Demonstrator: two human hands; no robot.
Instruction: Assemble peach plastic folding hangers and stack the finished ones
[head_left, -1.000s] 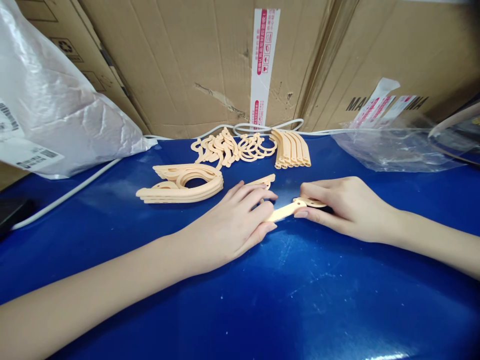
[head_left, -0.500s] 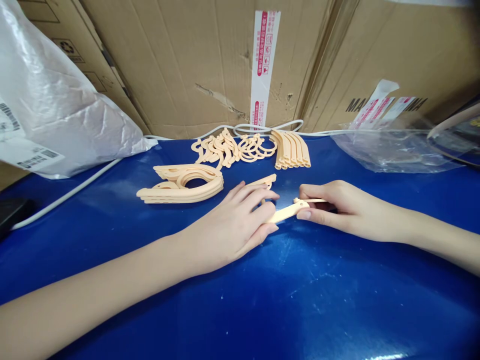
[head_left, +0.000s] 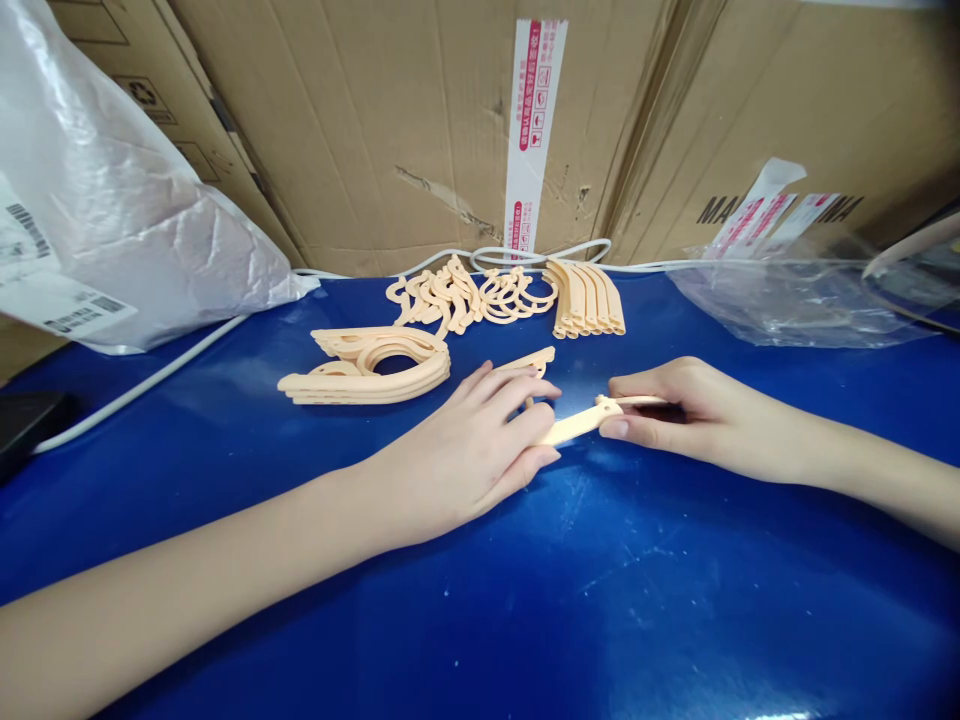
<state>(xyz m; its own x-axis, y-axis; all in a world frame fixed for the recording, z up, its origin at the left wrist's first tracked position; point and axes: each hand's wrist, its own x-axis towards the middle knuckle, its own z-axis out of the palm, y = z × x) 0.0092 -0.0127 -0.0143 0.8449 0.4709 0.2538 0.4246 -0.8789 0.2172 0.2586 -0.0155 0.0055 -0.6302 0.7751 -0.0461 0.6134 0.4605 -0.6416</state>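
My left hand is closed on a cream plastic folding hanger, which lies low over the blue table and is partly hidden by my fingers. One arm of it sticks out to the right; another part shows behind my fingers. My right hand pinches a thin, curved cream piece against the right tip of that arm. Most of this curved piece is hidden in my palm. Just behind my left hand, to the left, lies a stack of folded cream hangers.
Along the back lie a heap of cream hooks, several rings and a row of curved hanger arms. Cardboard boxes stand behind them. A white cable, a plastic mailing bag and clear plastic flank the table.
My right hand has shifted very slightly, and the curved piece in it looks a little more bowed. My left hand stays where it was on the hanger. The whole view has drifted slightly.
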